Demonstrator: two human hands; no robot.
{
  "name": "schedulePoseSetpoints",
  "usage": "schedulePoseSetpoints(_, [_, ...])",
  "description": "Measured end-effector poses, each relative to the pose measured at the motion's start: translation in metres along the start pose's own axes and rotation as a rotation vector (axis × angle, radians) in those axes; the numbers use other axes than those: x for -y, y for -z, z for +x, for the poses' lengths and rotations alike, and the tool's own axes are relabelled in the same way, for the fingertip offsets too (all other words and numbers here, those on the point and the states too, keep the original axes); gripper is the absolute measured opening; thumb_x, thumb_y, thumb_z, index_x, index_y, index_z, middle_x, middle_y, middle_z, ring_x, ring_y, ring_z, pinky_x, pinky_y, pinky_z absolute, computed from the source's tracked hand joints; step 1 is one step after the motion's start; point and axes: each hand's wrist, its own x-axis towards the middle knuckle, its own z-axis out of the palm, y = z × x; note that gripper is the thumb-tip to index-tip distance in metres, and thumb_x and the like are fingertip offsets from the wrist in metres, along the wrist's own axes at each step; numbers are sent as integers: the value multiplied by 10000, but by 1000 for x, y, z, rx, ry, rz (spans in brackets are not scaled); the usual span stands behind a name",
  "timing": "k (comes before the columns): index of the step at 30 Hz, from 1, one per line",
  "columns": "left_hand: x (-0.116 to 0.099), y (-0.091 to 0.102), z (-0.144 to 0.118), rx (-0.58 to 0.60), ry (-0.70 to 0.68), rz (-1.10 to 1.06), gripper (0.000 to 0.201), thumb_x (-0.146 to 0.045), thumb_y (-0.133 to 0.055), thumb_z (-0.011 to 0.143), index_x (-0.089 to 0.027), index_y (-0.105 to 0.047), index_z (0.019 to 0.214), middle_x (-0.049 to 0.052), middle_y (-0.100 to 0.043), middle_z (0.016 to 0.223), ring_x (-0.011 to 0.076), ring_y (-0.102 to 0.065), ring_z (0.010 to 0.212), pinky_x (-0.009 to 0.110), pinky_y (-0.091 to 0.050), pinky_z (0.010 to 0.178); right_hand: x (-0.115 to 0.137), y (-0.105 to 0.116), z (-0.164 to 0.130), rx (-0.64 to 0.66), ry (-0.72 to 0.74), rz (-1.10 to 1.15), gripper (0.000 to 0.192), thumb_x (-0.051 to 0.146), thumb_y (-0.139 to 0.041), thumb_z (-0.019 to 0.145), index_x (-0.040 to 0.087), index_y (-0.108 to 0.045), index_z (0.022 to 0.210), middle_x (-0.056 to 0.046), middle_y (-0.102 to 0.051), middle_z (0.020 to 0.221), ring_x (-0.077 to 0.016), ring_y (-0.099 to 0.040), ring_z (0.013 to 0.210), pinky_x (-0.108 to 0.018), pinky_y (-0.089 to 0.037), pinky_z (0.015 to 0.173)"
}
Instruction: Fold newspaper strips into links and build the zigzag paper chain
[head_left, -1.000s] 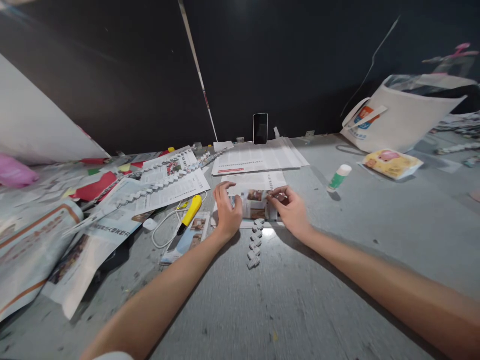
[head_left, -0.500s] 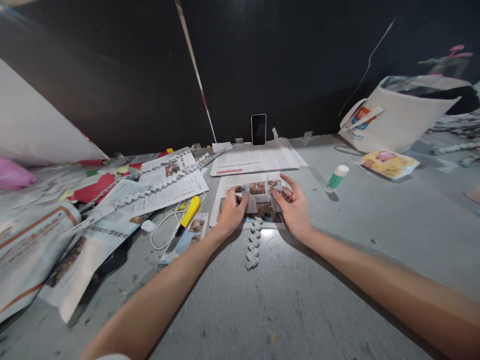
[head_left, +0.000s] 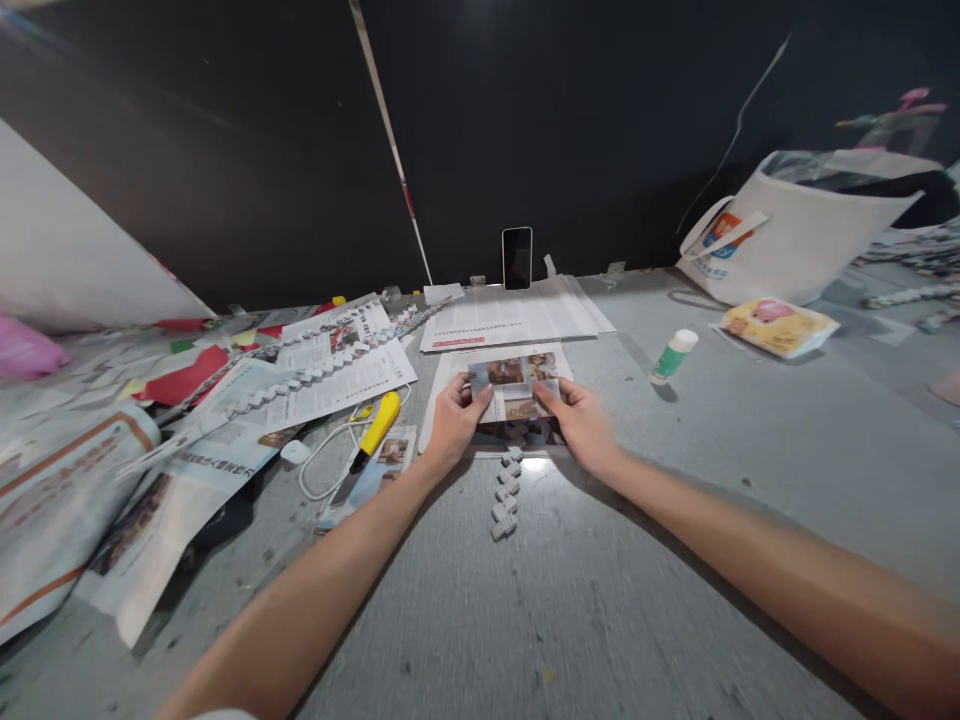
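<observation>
While a short folded paper chain is lying finished at 6 o'clock, left hand and right hand are each pinching closed a grip on the newspaper piece, its folding barely begun.

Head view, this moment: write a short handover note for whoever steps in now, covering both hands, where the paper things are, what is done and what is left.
Left hand: grip shut on the left edge of the newspaper piece.
Right hand: grip shut on its right edge; the piece is held between both hands just above the table.
Nearby: a folded paper chain lies on the table just near the hands; a newspaper sheet lies under the held piece. A yellow utility knife is to the left, a glue stick to the right.
Done: one short chain is folded.
Left: the held piece looks not yet folded into links or joined to the chain.
</observation>
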Motion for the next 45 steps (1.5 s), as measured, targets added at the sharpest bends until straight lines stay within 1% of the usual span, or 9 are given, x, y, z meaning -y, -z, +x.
schedulePoseSetpoints(7, [-1,0,0,-30,-10,0,328,-415,-741,867,-183,-689,1094,58,-759,966,192,-687,832,294,-548,742,-1,0,1,-31,33,76,302,478,-742,869,256,-677,1064,16,-692,807,-145,-617,626,-262,-506,551])
schedulePoseSetpoints(10, [-3,3,-3,0,-27,41,151,-293,-649,836,-186,-723,912,38,-723,861,156,-596,697,269,-480,644,-7,3,3,-56,41,106,145,353,-680,876,273,-623,983,61,-583,673,-113,-505,526,-222,-390,479])
schedulePoseSetpoints(13, [-4,6,-6,69,-19,12,182,-260,-563,823,-172,-703,748,56,-684,783,152,-545,643,275,-435,600,-9,4,2,-36,18,145,78,301,-637,868,264,-570,878,72,-500,583,-111,-445,494,-212,-331,460])
schedulePoseSetpoints(17, [-7,3,-7,69,35,-69,287,-412,-581,926,-196,-689,1081,9,-644,721,147,-550,591,261,-422,576,-2,1,-3,-27,-4,137,109,313,-636,854,256,-547,827,69,-473,581,-110,-429,496,-217,-327,459])
schedulePoseSetpoints(20, [-9,0,-5,143,89,71,516,-546,-699,904,-218,-601,1290,-26,-629,673,143,-562,562,249,-425,572,3,-2,-6,-10,-14,75,104,319,-620,855,248,-564,804,65,-470,569,-111,-435,495,-224,-331,463])
schedulePoseSetpoints(23, [-9,0,-3,216,59,187,599,-561,-799,838,-214,-625,1294,50,-737,863,195,-696,764,280,-509,689,3,-3,-5,-19,-21,54,128,344,-630,868,256,-653,957,65,-527,594,-122,-476,502,-237,-367,480])
schedulePoseSetpoints(26, [-7,2,-2,161,33,185,623,-573,-799,840,-218,-622,1320,79,-756,960,220,-724,878,294,-534,745,-1,-2,0,-50,-27,78,325,483,-651,918,262,-679,1154,55,-580,616,-137,-514,508,-254,-395,497])
schedulePoseSetpoints(32, [-9,1,-3,94,71,108,617,-567,-798,840,-196,-614,1297,28,-719,858,164,-663,727,257,-504,654,-2,-2,2,67,-32,43,585,723,-602,940,202,-670,684,-49,-662,627,-149,-550,529,-291,-436,534])
schedulePoseSetpoints(45, [-5,0,-1,137,-69,178,416,-459,-779,870,-196,-712,1185,103,-764,1109,219,-703,979,308,-539,828,7,-3,-4,33,22,-82,612,737,-623,937,215,-643,617,-32,-624,585,-148,-519,524,-290,-408,525])
